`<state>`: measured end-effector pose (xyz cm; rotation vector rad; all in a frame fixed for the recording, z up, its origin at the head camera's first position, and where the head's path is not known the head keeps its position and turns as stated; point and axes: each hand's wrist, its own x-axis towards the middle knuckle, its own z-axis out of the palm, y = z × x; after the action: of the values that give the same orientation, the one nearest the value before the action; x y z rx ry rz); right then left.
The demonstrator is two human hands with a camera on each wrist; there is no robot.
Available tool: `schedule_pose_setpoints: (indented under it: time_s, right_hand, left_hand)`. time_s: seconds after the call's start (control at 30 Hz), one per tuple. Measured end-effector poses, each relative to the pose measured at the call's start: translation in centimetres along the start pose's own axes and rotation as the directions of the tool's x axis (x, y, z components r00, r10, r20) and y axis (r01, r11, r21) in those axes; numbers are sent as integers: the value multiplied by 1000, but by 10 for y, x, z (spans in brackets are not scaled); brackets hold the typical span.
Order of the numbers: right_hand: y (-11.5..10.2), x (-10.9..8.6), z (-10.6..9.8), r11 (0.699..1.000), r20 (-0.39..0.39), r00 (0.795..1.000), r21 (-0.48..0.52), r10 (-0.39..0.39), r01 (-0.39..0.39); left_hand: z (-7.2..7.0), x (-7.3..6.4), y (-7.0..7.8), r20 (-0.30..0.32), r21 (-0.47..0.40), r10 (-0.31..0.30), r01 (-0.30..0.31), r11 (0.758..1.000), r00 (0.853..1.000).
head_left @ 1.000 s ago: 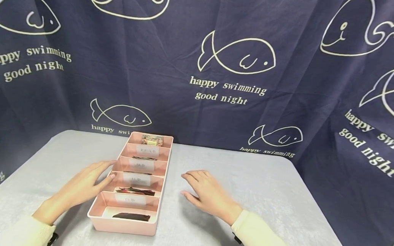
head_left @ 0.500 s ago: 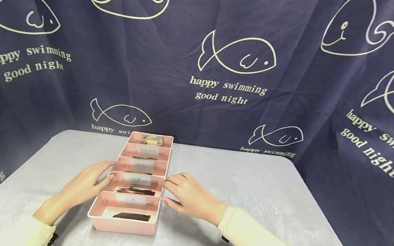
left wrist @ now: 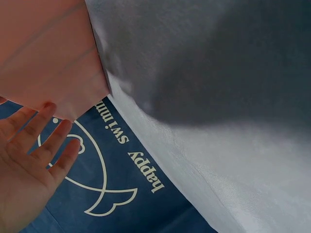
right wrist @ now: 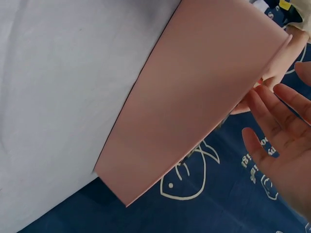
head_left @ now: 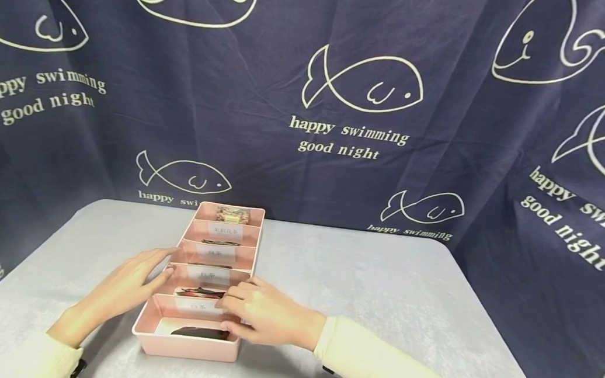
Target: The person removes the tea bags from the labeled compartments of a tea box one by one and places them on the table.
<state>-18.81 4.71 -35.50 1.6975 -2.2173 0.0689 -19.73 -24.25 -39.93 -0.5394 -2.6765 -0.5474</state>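
A long pink divided box point(head_left: 186, 348) stands on the table, left of the middle in the head view. Paper labels with handwritten characters are fixed to its dividers. My left hand point(head_left: 122, 285) touches the box's left rim with relaxed, spread fingers. From the other side my right hand point(head_left: 272, 314) reaches over the right rim, its fingers loosely bent above the front compartments. A flat dark packet point(head_left: 199, 333) lies in the nearest compartment, just beside the right thumb. Red-and-black packets point(head_left: 196, 292) lie one compartment back, partly hidden by the right fingers. Neither hand holds a packet.
A patterned packet with a yellow patch point(head_left: 233, 214) sits in the farthest compartment, and thin dark packets show in those between. The pale grey table point(head_left: 369, 287) reaches back to a navy curtain point(head_left: 265, 122) printed with white fish.
My right hand has moved left from the bare table, past the box's right rim, to over the front compartments. The left hand has stayed at the left rim.
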Motion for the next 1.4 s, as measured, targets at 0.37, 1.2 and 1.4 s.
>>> schedule_pose_setpoints:
  time_s: [0.37,1.2,1.4]
  right_hand:
    - [-8,8,6,997,59,996,31,-67,66]
    - [-17,6,18,992,148,983,83,-107,96]
    - [-19,5,19,992,138,985,85,-100,89]
  left_hand:
    - [0,0,0,-2,7,6,-6,1000,1000]
    - [0,-1,0,8,18,-5,5,1000,1000]
    - [1,0,-2,9,17,-4,4,1000,1000]
